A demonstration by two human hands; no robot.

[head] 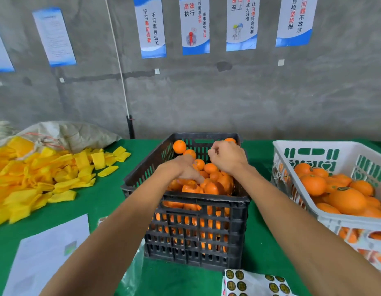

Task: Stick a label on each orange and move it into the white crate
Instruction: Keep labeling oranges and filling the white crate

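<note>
On a green table [99,201] before a grey wall, both hands work over the black crate [206,201] of oranges [211,168] — left hand [183,168] reaching among fruit, grip unclear, right hand [227,155] curled, contents hidden — the white crate [326,218] close alongside, seemingly for short transfers.

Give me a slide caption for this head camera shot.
Both hands reach into the black crate of oranges, white crate alongside.
</note>
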